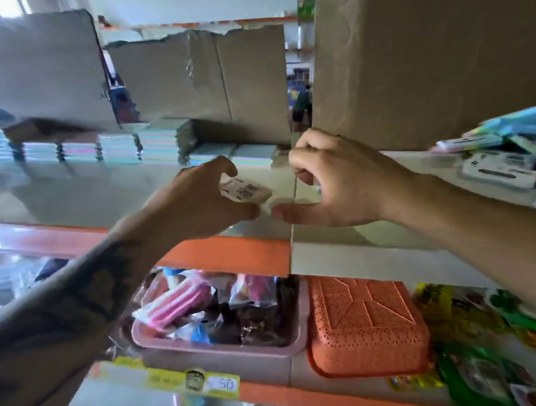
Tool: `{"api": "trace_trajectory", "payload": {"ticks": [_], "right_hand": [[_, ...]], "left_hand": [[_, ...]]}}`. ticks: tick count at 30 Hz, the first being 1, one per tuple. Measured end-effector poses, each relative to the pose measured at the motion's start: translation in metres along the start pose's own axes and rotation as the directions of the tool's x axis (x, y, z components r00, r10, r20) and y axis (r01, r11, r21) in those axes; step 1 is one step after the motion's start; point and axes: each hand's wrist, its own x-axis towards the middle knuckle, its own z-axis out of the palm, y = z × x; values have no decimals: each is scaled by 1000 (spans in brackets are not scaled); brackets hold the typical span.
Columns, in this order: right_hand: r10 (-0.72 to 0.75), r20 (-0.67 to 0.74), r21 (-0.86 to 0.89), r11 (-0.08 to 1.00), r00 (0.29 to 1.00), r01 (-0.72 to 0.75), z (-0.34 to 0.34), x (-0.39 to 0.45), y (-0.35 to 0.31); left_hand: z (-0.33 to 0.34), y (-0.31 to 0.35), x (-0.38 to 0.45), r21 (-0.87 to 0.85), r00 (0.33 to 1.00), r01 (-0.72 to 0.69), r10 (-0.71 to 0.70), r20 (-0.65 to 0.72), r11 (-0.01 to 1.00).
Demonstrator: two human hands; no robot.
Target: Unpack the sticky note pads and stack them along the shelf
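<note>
Left hand (205,200): fingers curled, pinched a barcoded pack (245,190) above the shelf (89,187) front edge.
Right hand (335,181): fingers curled, thumb beside the pack; appeared to pull its clear wrapper, too blurred to confirm.
Done: row of sticky note pads (101,149) stood stacked at shelf rear.
Left: this pack judged not yet unwrapped or placed.

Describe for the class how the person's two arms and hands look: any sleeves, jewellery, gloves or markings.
Both hands are bare, with no gloves, and no rings or watch show. The left hand leads back to a forearm covered in dark tattoo patterns, blurred beyond reading. The right hand has an unmarked forearm. No sleeve shows on either arm.
</note>
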Motion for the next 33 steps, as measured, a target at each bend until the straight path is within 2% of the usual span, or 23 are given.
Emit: {"api": "trace_trajectory", "payload": {"ticks": [6,12,20,23,28,31,33], "right_hand": [[21,22,61,998,1000,-22,44,80,-57],[88,134,97,990,987,-101,80,135,-94],[45,101,88,995,994,-54,95,136,-97],[42,133,95,994,990,-55,93,135,-97],[41,199,115,991,979,-64,78,149,-96],[-59,134,197,980,989,32,76,163,-95],[-124,57,269,957,991,105,79,169,-95]], "left_hand": [[-42,-103,15,14,1000,25,-25,14,1000],[-61,-170,26,29,999,-13,12,32,999],[-64,-185,23,92,991,-108,100,93,990],[-67,-185,21,69,987,-110,101,128,991],[-70,-182,23,-128,993,-92,100,61,988],[-70,-180,29,-291,999,-20,31,32,957],[-70,-180,33,-444,998,3,22,51,896]]}}
